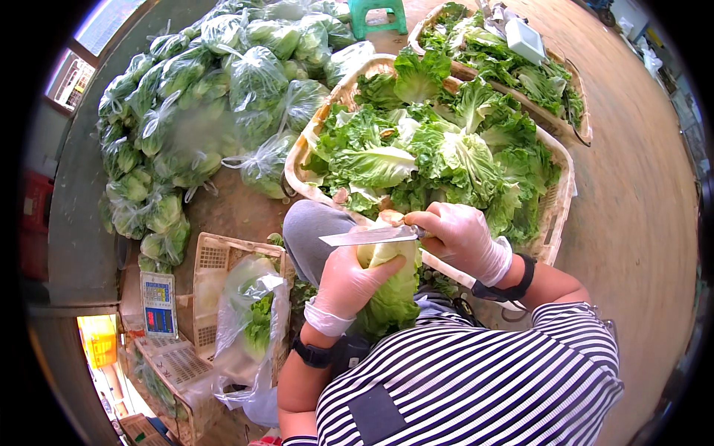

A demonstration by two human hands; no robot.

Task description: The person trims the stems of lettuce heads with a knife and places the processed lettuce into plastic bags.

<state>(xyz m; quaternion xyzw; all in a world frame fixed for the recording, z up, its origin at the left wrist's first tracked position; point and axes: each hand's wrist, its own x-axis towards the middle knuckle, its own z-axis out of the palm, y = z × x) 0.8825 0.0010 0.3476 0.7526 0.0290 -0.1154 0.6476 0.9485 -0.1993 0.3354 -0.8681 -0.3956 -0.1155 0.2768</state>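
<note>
My left hand [351, 281], in a thin clear glove, is closed around a pale green head of lettuce [393, 297]. The head is held in front of my body with its cut base pointing away from me. My right hand [462, 239], gloved too, grips a knife [366, 237] by its handle. Its broad blade points left and lies across the lettuce near the base, just beyond my left hand. Whether the edge has entered the leaf cannot be made out. Just past the knife stands a large basket [564, 223] heaped with loose lettuce leaves [446, 160].
Bagged lettuce heads [256, 78] are piled at the far left. A second leafy basket [581, 93] holds a white box [525, 41]. A green stool [377, 18] stands behind. At lower left are a scale display [158, 305], a crate [208, 260] and an open plastic bag [249, 357].
</note>
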